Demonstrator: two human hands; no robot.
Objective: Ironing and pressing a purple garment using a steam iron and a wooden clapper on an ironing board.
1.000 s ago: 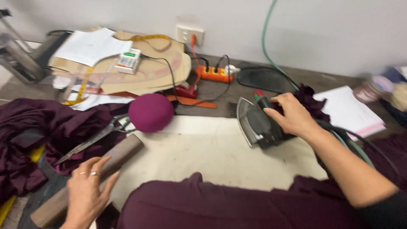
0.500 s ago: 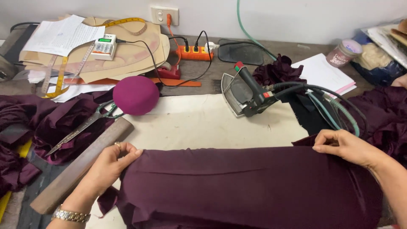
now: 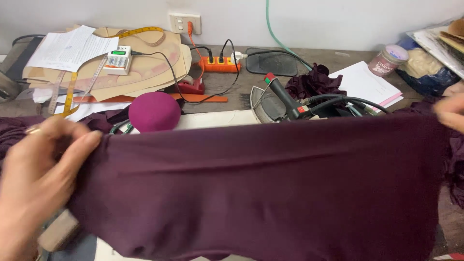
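Note:
I hold a wide piece of dark maroon fabric (image 3: 270, 188) stretched out flat in front of me, above the table. My left hand (image 3: 34, 179) grips its left edge at the lower left of the view. At the far right edge my right hand (image 3: 452, 111), blurred and partly cut off, pinches the fabric's upper right corner. The cloth hides most of the pressing surface below it.
Behind the fabric an electric iron (image 3: 280, 101) rests on its side. A magenta padded ball (image 3: 154, 112) sits left of it. Farther back lie an orange power strip (image 3: 220, 64), cardboard patterns (image 3: 145, 67), a measuring tape (image 3: 72, 87), papers (image 3: 367, 82) and a small jar (image 3: 386, 60).
Both hands left the iron and table, took the maroon fabric's edges, and lifted it up toward the camera, spreading it wide. The iron now lies untouched.

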